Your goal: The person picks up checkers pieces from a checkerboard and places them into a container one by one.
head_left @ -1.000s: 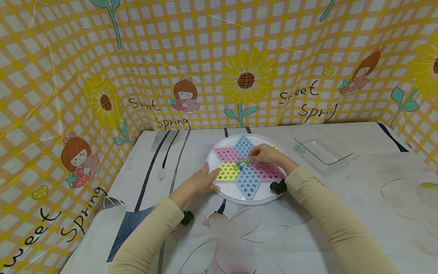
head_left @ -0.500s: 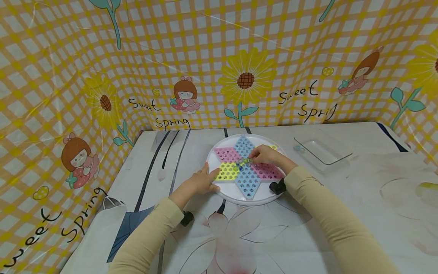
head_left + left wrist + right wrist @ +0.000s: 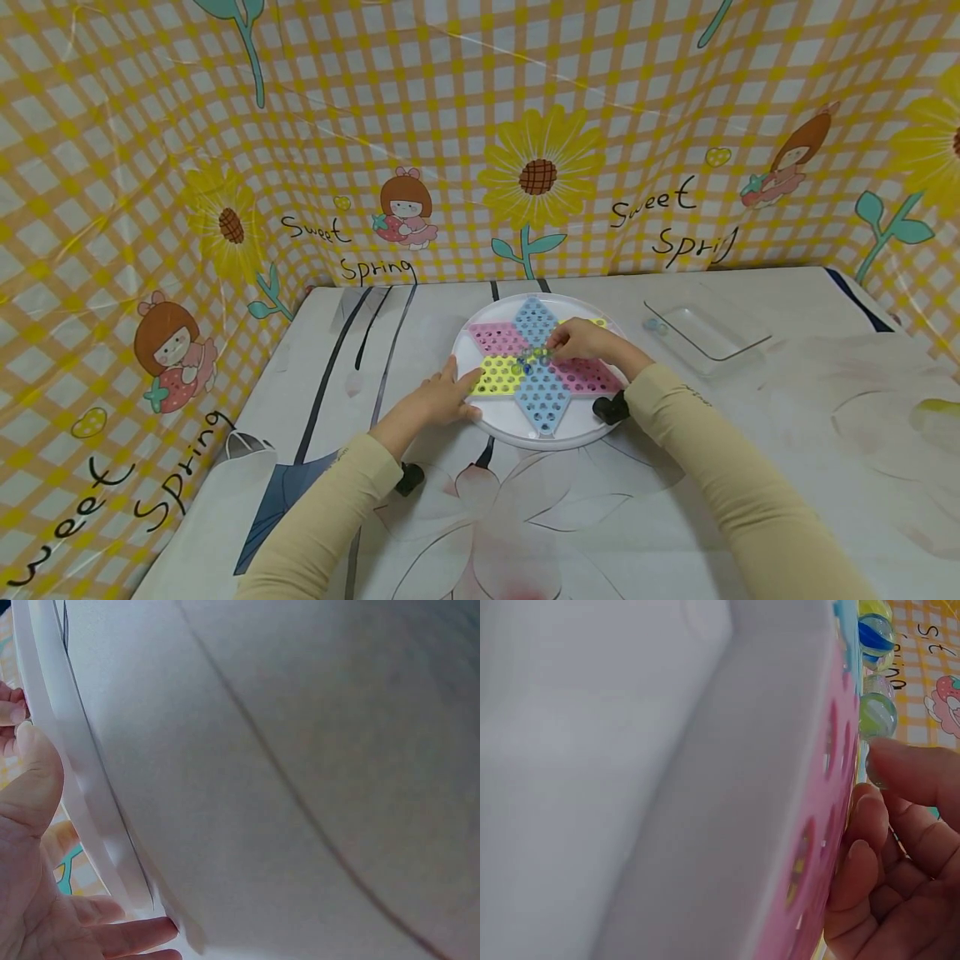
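Observation:
A round white Chinese checkers board (image 3: 500, 413) carries a star of pink, yellow and blue perforated sections. Several glass marbles (image 3: 524, 365) sit clustered near the star's centre. My right hand (image 3: 585, 340) is over the board just right of this cluster. In the right wrist view its thumb and finger pinch a clear marble (image 3: 875, 772), beside a green-swirled marble (image 3: 877, 716) and a blue-swirled one (image 3: 875, 634). With fingers spread, my left hand (image 3: 442, 397) rests on the board's left edge, its fingertips near the yellow section (image 3: 498, 377).
A clear rectangular tray (image 3: 720, 360) stands right of the board, with a few pale marbles (image 3: 656, 326) at its left end. Checked, flower-printed cloth (image 3: 465, 100) hangs behind and at the sides. A printed white cloth (image 3: 525, 517) covers the table.
My right fingers shift very slightly beside the marble cluster. The left hand and the board stay where they were.

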Demonstrator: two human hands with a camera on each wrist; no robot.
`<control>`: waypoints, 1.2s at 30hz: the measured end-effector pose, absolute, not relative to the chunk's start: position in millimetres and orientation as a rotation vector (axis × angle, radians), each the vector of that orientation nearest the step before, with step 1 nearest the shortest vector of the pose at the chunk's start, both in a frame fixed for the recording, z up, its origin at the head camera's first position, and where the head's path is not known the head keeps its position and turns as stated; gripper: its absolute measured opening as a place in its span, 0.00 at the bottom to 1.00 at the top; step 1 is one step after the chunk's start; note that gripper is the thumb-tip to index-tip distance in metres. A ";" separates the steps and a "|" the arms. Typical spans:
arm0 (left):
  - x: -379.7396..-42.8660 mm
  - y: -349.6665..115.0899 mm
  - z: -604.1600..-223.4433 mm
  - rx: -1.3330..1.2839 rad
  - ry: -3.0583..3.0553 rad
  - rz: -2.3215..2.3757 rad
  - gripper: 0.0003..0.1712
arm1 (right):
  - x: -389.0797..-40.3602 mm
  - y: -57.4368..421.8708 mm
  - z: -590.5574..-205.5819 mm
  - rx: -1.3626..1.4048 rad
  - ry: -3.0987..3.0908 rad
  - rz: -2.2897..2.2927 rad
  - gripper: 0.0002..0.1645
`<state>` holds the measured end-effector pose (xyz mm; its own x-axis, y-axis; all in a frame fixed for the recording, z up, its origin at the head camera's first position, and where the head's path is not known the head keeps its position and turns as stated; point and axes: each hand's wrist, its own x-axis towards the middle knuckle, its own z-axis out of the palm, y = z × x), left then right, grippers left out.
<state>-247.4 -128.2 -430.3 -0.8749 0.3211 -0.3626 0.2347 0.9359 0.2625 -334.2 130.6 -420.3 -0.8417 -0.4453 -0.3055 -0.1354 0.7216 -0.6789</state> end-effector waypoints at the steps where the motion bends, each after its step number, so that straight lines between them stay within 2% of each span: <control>1: -247.5 -128.1 -430.4 0.402 2.684 0.295 0.42 | -333.9 130.7 -419.7 -0.441 2.467 -0.934 0.12; 9: -247.0 -128.1 -429.9 0.408 2.687 0.288 0.42 | -333.5 132.3 -417.1 -0.462 2.447 -0.961 0.10; 20: -244.9 -127.8 -427.4 0.419 2.688 0.302 0.42 | -330.8 135.2 -412.4 -0.475 2.469 -0.980 0.15; 36: -244.2 -127.0 -427.2 0.409 2.692 0.292 0.41 | -329.8 149.6 -402.4 -0.473 2.431 -1.072 0.15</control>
